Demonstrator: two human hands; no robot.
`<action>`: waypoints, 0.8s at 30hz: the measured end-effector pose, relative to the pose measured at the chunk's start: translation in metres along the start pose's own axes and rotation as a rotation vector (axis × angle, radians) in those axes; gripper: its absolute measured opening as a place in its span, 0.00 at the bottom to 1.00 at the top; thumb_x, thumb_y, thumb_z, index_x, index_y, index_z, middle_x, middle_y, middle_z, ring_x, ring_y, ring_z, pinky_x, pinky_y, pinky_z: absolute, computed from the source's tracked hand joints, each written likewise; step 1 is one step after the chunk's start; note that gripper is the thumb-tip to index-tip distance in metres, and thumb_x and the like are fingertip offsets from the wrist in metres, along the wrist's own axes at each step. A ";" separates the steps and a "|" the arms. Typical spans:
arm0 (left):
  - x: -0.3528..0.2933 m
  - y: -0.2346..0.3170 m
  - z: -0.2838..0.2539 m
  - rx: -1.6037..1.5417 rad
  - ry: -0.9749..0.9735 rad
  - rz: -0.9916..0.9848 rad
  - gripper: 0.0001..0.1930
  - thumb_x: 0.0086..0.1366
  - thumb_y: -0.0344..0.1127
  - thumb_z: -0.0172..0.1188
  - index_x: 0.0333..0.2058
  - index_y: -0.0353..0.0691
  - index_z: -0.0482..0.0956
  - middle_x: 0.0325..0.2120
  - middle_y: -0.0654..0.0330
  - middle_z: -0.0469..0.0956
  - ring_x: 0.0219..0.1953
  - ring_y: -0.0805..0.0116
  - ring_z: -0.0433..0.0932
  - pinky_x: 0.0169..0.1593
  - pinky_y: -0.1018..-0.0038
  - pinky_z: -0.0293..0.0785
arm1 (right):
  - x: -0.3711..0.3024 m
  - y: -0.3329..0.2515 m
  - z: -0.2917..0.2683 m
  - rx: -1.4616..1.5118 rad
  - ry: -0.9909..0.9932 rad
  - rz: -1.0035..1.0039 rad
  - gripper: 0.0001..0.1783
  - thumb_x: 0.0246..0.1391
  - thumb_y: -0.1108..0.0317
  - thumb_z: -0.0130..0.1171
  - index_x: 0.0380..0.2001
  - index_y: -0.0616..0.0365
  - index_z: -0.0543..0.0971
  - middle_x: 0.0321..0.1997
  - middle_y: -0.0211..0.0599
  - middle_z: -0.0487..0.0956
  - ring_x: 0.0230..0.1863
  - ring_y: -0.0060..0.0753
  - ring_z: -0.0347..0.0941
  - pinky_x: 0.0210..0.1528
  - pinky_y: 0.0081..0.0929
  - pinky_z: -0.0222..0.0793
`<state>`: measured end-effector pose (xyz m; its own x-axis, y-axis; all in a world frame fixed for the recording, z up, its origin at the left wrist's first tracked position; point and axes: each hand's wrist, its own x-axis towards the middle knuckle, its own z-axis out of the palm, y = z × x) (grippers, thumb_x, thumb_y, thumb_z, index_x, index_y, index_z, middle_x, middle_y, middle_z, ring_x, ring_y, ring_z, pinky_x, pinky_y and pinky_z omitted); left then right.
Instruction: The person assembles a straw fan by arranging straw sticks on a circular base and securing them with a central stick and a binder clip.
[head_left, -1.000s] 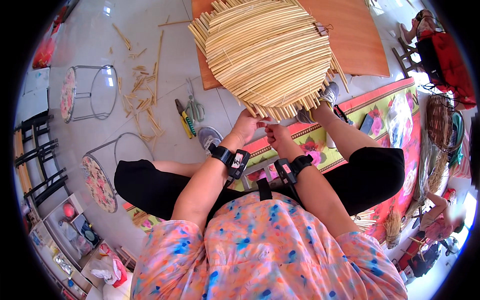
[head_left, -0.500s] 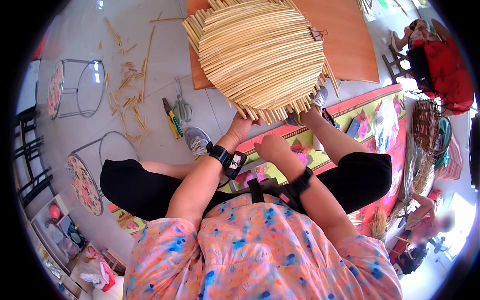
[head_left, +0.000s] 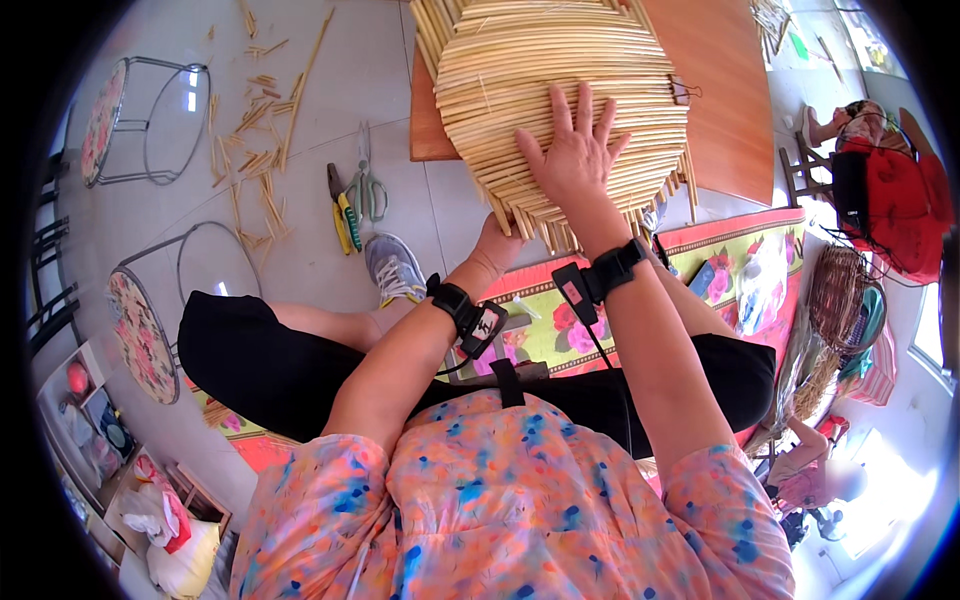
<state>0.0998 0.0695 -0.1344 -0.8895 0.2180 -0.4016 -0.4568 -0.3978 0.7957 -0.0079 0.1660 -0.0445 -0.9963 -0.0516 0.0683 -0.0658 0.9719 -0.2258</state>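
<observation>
A round mat of pale yellow stalks (head_left: 560, 60), laid side by side, rests at the front of the brown tabletop, overhanging its near edge. My right hand (head_left: 578, 165) lies flat on it with the fingers spread. At the mat's near left edge, my left hand (head_left: 495, 245) is closed around the stalk ends; its fingers are partly hidden beneath them. A black binder clip (head_left: 684, 90) grips the right side of the mat. Loose uneven stalk ends stick out along the near rim.
Scissors (head_left: 367, 185) and yellow-handled pliers (head_left: 345, 210) lie on the floor at the left, near cut stalk pieces (head_left: 258, 160). Two round stools (head_left: 145, 335) stand farther left. A floral mat (head_left: 545, 310) spreads under my legs. At right are a wicker basket (head_left: 838, 285) and another person (head_left: 800, 470).
My right hand has moved up from below the edge and now lies spread on the stalk mat. My left hand stays at the near edge. The view has shifted slightly.
</observation>
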 end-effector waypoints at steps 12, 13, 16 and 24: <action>0.003 -0.020 -0.014 -0.183 0.022 -0.121 0.05 0.65 0.28 0.52 0.34 0.37 0.77 0.24 0.68 0.73 0.22 0.79 0.66 0.25 0.80 0.61 | 0.003 -0.002 0.004 -0.045 0.003 0.012 0.45 0.49 0.34 0.54 0.67 0.41 0.60 0.74 0.45 0.48 0.73 0.70 0.32 0.64 0.77 0.27; 0.006 -0.021 -0.016 -0.187 0.000 -0.113 0.05 0.66 0.29 0.52 0.34 0.38 0.76 0.23 0.68 0.73 0.22 0.79 0.66 0.25 0.80 0.61 | 0.005 -0.001 0.003 -0.031 -0.004 0.012 0.45 0.49 0.34 0.54 0.67 0.41 0.60 0.74 0.45 0.48 0.73 0.70 0.33 0.64 0.77 0.28; 0.009 -0.015 -0.022 -0.003 -0.049 -0.118 0.05 0.66 0.34 0.53 0.33 0.41 0.74 0.22 0.67 0.71 0.22 0.76 0.67 0.27 0.78 0.62 | 0.006 0.003 -0.002 0.007 -0.032 0.014 0.44 0.49 0.38 0.56 0.67 0.43 0.59 0.74 0.44 0.48 0.73 0.67 0.34 0.64 0.76 0.30; 0.006 0.006 -0.035 0.072 -0.039 -0.177 0.10 0.67 0.39 0.53 0.38 0.39 0.76 0.24 0.64 0.74 0.25 0.74 0.72 0.29 0.77 0.67 | -0.062 0.029 -0.041 0.151 0.088 0.120 0.41 0.50 0.58 0.61 0.66 0.53 0.57 0.72 0.51 0.50 0.73 0.61 0.38 0.69 0.55 0.42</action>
<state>0.0916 0.0374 -0.1482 -0.7932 0.3143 -0.5216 -0.6029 -0.2855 0.7450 0.0542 0.2066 -0.0149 -0.9893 0.0891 0.1155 0.0388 0.9240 -0.3803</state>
